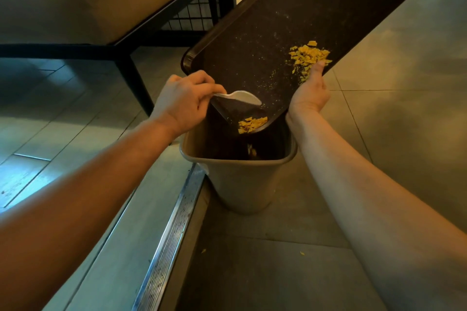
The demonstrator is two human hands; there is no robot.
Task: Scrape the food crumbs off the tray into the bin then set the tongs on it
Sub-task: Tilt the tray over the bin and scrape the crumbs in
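A dark brown tray (pixel 290 20) is tilted with its near corner over a beige bin (pixel 240 184). My right hand (pixel 309 91) grips the tray's right edge, thumb on top. My left hand (pixel 184 101) holds white tongs (pixel 240 97) against the tray's lower part. A pile of yellow crumbs (pixel 309 55) lies near my right thumb. A smaller heap of crumbs (pixel 252 124) sits at the lowest corner, right over the bin opening. A few bits show inside the bin.
A bench with black metal legs (pixel 134 81) and a wire grid stands at the left. A metal floor drain strip (pixel 171 242) runs past the bin's left side. Two stray crumbs lie on the tiled floor (pixel 302 253) in front of the bin.
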